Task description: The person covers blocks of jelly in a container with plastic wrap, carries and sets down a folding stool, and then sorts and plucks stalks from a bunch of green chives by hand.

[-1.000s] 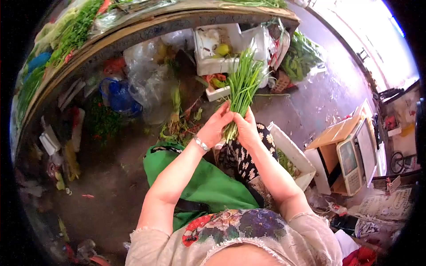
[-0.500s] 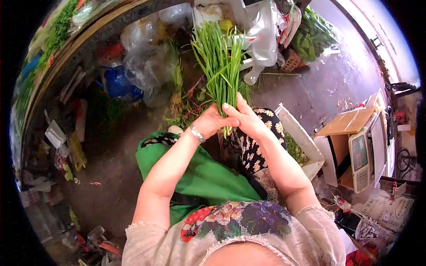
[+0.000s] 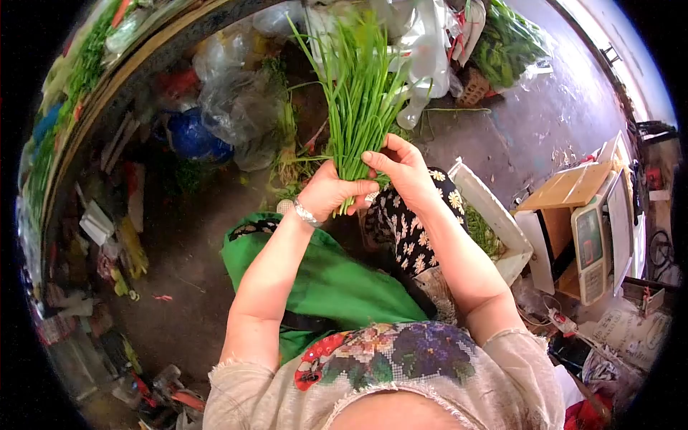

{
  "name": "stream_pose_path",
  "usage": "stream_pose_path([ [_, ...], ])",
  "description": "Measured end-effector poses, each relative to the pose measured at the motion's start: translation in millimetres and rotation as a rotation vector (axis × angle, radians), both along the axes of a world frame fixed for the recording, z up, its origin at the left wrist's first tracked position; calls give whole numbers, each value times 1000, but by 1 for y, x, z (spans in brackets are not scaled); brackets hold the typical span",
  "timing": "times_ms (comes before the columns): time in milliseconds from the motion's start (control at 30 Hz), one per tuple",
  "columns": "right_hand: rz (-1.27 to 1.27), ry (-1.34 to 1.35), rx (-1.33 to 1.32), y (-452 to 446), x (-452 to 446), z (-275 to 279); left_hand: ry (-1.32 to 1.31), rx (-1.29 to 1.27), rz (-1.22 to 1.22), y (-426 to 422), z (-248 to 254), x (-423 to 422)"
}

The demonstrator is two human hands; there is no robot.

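Note:
A bunch of long green stalks (image 3: 358,107) stands upright in front of me, its leaves fanned out toward the top. My left hand (image 3: 331,192) is wrapped round the lower stalks, thumb across them, with a silvery band at the wrist. Higher on the right side of the bunch, my right hand (image 3: 403,166) has its thumb and fingers bent together at the stalks. What lies between those fingertips is too small to tell. The cut ends poke out below my left hand.
A white foam box (image 3: 494,215) with greens is right of my patterned trouser leg. Beyond it is a scale (image 3: 589,247) by an open carton. Plastic bags (image 3: 240,107), a blue bag (image 3: 195,134) and loose greens (image 3: 287,158) lie ahead left. A wooden table edge (image 3: 122,79) curves along the left.
My hands have moved slightly apart; the right one now sits higher on the bunch. The stalks have tipped to the right and spread more at the top.

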State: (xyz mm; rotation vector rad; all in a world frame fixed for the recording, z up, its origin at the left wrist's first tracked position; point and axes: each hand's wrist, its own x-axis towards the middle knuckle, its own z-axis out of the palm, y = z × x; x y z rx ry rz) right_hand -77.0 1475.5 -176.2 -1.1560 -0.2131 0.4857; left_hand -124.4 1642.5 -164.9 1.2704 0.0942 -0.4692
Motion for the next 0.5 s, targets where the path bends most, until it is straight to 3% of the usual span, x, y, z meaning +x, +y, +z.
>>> stream_pose_path([
  [133, -112, -17, 21, 2, 1, -2, 31, -239, 93, 4, -6, 0],
  [500, -145, 24, 12, -1, -1, 1, -1, -210, 241, 14, 1, 2],
])
